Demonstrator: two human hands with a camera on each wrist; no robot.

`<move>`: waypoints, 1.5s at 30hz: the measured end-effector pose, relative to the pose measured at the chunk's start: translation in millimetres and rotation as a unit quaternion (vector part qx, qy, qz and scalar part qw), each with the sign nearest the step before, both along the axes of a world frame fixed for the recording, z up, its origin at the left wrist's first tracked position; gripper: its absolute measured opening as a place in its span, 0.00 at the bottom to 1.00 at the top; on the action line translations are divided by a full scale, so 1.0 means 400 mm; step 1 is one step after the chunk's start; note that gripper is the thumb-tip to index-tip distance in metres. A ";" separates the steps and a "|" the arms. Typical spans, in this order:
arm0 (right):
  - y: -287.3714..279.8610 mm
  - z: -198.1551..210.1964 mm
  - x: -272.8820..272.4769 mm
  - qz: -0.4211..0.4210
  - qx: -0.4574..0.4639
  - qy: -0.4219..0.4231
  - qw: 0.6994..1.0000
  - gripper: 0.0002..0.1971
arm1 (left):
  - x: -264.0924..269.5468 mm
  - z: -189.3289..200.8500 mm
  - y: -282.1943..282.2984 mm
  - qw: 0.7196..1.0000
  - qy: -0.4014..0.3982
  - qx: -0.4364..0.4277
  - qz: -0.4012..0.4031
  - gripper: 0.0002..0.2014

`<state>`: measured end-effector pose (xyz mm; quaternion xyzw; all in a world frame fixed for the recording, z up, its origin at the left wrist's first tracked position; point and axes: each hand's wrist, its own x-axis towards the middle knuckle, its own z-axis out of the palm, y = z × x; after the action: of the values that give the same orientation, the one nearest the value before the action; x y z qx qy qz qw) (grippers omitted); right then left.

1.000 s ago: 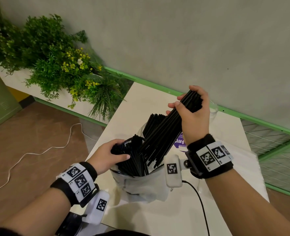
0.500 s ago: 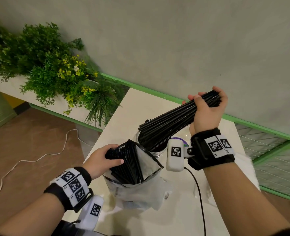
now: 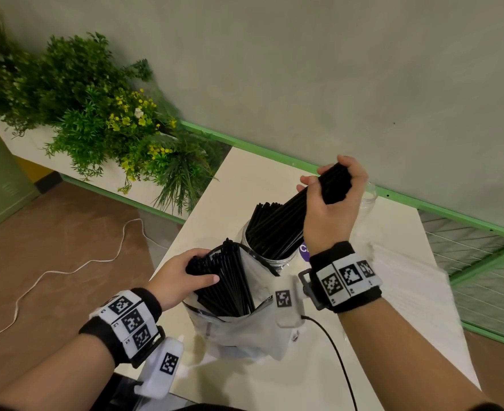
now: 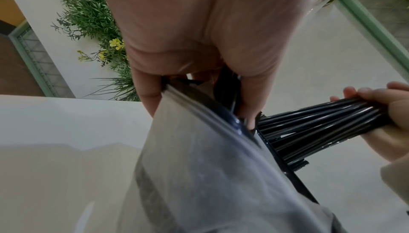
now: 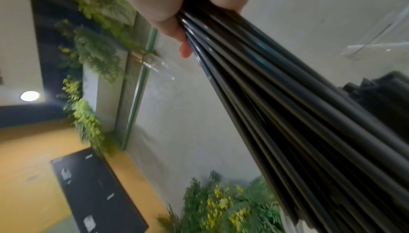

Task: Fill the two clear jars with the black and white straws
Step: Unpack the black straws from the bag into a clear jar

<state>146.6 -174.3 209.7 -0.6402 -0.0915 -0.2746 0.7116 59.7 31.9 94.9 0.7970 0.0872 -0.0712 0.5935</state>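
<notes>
My right hand (image 3: 332,200) grips the upper end of a thick bundle of black straws (image 3: 283,221). The bundle tilts, and its lower ends stand inside a clear jar (image 3: 270,262) with a purple label, in the middle of the table. My left hand (image 3: 185,274) holds the tops of more black straws (image 3: 230,280) that stand in a clear plastic bag (image 3: 244,330) in front of the jar. In the left wrist view the bag (image 4: 199,166) fills the middle, with the bundle (image 4: 321,128) to its right. A second clear jar (image 3: 369,195) shows behind my right hand.
The cream table (image 3: 244,179) stands against a grey wall with a green rail (image 3: 274,157). Plants (image 3: 102,114) in a white planter sit off its left edge. A white cable (image 3: 67,271) lies on the brown floor. A black cable (image 3: 336,354) crosses the table near my right wrist.
My right hand carried the straw bundle from the bag over to the jar, then tipped it steeper so its lower ends went into the jar. My left hand stayed on the bag's straws.
</notes>
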 end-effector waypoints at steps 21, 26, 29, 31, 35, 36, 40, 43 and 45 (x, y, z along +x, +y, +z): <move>-0.072 -0.032 0.004 0.359 -0.186 0.283 0.870 0.22 | 0.010 -0.019 0.008 1.000 0.005 0.004 -0.005 0.24; -0.065 -0.081 0.013 0.254 -0.311 0.153 0.903 0.19 | 0.011 -0.018 0.007 1.000 0.007 -0.009 -0.004 0.23; -0.045 -0.109 0.004 0.203 -0.350 0.101 0.909 0.16 | 0.014 -0.017 0.004 1.000 0.001 -0.019 -0.005 0.22; -0.045 -0.120 -0.001 0.204 -0.407 0.083 0.886 0.14 | 0.015 -0.015 0.002 1.000 -0.004 -0.017 -0.009 0.20; -0.054 -0.143 0.008 0.208 -0.508 0.011 0.836 0.13 | 0.015 -0.014 0.002 1.000 -0.013 -0.013 -0.012 0.20; -0.055 -0.146 0.010 0.205 -0.523 -0.001 0.827 0.13 | 0.015 -0.014 0.002 1.000 -0.014 -0.012 -0.011 0.20; -0.056 -0.150 0.015 0.159 -0.523 -0.007 0.837 0.13 | 0.015 -0.016 0.003 1.000 -0.015 -0.018 -0.015 0.20; -0.047 -0.148 0.026 0.136 -0.502 -0.041 0.853 0.09 | 0.016 -0.020 0.004 1.000 -0.012 -0.018 -0.013 0.20; -0.041 -0.156 0.041 0.153 -0.524 -0.079 0.834 0.08 | 0.017 -0.022 0.004 1.000 -0.011 -0.020 -0.011 0.20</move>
<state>162.8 -190.5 147.2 -0.8713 -0.3747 -0.1225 0.2924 66.4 33.6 86.1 0.7865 0.0701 -0.0709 0.6095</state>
